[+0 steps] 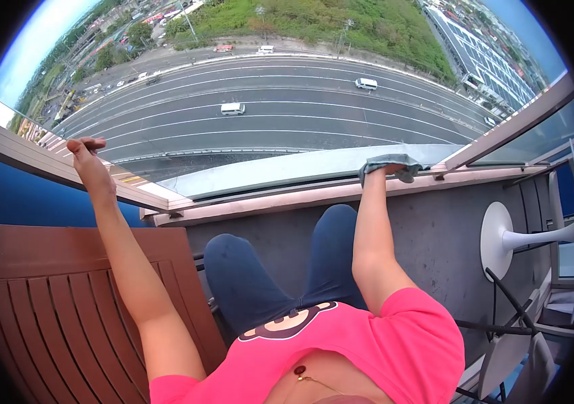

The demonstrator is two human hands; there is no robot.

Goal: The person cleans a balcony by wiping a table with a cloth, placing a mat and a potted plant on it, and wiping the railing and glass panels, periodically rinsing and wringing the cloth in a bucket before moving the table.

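A grey-green cloth (386, 161) is in my right hand (394, 170), bunched over the fingers and hiding most of them. That hand is at the glass balcony panel (287, 161), just above the lower frame. On the left, my left hand (90, 160) is raised by the metal rail (38, 153), with its fingers stretched out and nothing in them. Whether it touches the rail or the glass I cannot tell.
A brown slatted wooden table (85, 262) stands at my left. To the right are a white round pedestal base (497, 241) and folded chairs (512, 357). A pinkish ledge (266, 207) runs along the grey floor. Beyond the glass, far below, lies a wide road (287, 94) with vehicles.
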